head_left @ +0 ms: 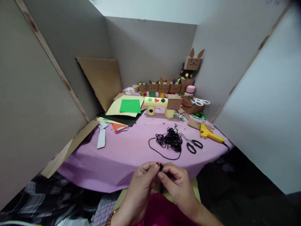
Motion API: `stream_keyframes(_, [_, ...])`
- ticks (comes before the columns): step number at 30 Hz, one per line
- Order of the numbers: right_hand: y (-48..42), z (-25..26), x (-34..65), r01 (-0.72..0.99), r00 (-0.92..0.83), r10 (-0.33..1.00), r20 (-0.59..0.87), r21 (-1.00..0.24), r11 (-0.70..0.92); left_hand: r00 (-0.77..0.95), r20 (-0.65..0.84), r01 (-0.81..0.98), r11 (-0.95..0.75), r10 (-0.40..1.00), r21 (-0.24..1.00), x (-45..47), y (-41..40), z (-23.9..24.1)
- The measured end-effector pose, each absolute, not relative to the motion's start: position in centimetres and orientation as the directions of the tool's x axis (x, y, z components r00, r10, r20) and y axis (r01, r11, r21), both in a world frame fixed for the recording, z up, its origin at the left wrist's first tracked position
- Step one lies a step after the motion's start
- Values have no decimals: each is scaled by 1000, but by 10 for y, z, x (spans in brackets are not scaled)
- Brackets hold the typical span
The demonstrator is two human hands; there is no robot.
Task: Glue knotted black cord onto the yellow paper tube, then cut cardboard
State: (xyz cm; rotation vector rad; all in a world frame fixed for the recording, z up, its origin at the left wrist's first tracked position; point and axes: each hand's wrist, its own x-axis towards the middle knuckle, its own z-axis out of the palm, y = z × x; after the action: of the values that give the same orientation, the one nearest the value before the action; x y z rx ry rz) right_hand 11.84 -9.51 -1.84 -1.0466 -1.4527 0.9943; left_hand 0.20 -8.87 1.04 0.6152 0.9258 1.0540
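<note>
Just off the table's front edge, my left hand (146, 179) and my right hand (176, 182) meet, fingertips nearly together. A small dark black piece (161, 167) is pinched between the left thumb and fingers. It could be wound cord, but it is too small to tell. The right thumb and forefinger close on its right side, and the other right fingers are curled. Beyond the hands lies a loose tangle of black cord (169, 140), one strand looping toward me. Scissors with black handles (192, 146) rest beside it, blades pointing at the cord.
A yellow glue gun (210, 133) lies at the right. A paper-tube animal with a box head (156, 102) stands mid-table, several cardboard-faced figures (164, 87) behind it. Coloured sheets (130, 106) are stacked left. White-handled scissors (201, 101) sit on a cardboard box (191, 106). Panels enclose three sides.
</note>
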Motion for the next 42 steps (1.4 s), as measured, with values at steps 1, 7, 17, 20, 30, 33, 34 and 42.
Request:
stream_keyframes(1, [-95, -19, 119, 105, -75, 963, 258, -958, 265, 206, -337, -458, 394, 919, 796, 2, -89, 10])
stream_keyframes(7, [-93, -18, 122, 165, -52, 966, 253, -952, 258, 230, -313, -490, 388, 921, 780, 3, -88, 7])
stream_keyframes(17, [-94, -13, 124, 353, -127, 901, 414, -830, 431, 261, -303, -466, 394, 917, 792, 0, -91, 13])
stream_keyframes(20, [-94, -12, 126, 437, -155, 881, 448, -769, 468, 273, -316, -465, 412, 909, 783, -1, -90, 12])
stream_keyframes(30, [-95, -13, 130, 469, -262, 854, 449, -714, 519, 291, -327, -461, 431, 899, 775, -2, -89, 11])
stream_keyframes(33, [-96, -11, 133, 382, -255, 845, 471, -754, 535, 250, -319, -431, 400, 914, 809, -1, -89, 13])
stream_keyframes(34, [-97, -9, 134, 356, -219, 840, 496, -762, 542, 230, -316, -416, 387, 920, 823, -1, -90, 14])
stream_keyframes(42, [-96, 3, 137, 367, -72, 793, 606, -723, 585, 201, -295, -382, 352, 934, 855, 0, -90, 15])
